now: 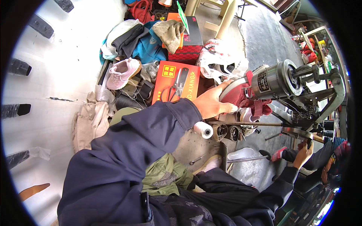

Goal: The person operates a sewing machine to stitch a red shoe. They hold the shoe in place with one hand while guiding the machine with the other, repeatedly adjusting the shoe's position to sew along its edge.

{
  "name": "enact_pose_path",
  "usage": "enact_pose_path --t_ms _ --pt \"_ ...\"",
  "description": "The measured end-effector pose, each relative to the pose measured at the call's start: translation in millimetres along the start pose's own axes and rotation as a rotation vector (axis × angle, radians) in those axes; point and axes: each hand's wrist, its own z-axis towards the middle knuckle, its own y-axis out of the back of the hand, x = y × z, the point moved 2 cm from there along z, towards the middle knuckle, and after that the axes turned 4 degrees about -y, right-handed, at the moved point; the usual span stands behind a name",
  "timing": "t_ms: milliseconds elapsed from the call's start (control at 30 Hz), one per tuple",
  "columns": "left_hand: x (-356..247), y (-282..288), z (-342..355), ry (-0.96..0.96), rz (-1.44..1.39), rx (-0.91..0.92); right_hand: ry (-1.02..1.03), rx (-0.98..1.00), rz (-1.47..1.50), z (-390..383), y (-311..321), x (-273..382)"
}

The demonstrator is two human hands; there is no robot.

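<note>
My left hand (210,103) reaches across the middle and grips a dark red shoe (233,94) with a pale sole edge, fingers along its toe side and thumb underneath. The shoe's upper sits at the end of the metal cylinder head of a hand-cranked shoe-stitching machine (278,80); the needle point itself is hidden. Lower right, my right hand (302,154) is closed on the rim of the machine's handwheel (298,132); its fingertips are partly hidden. Below the left hand stands a white thread spool (203,130).
An orange-red box (175,83) lies behind my left wrist, near a pink shoe (122,73), a white plastic bag (220,60) and piled clothes (130,39). A grey slipper (241,153) rests on the floor. Another person's leg (294,155) is at the right.
</note>
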Motion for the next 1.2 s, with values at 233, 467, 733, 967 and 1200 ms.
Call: enact_pose_path --t_ms 233,467,733,967,1200 --pt "8 6 16 0.026 -0.325 0.026 -0.281 0.184 0.060 3 -28 -103" --pt "13 0 26 -0.198 -0.419 0.007 -0.134 0.591 0.001 -67 -82 -13" --pt "11 -5 20 -0.205 -0.428 -0.006 -0.076 0.006 0.031 14 7 -43" --pt "12 -7 19 -0.229 -0.514 -0.005 -0.344 0.498 -0.099 -42 -70 -77" --pt "13 -9 16 -0.244 -0.486 -0.039 -0.035 0.216 0.055 -30 -24 25"
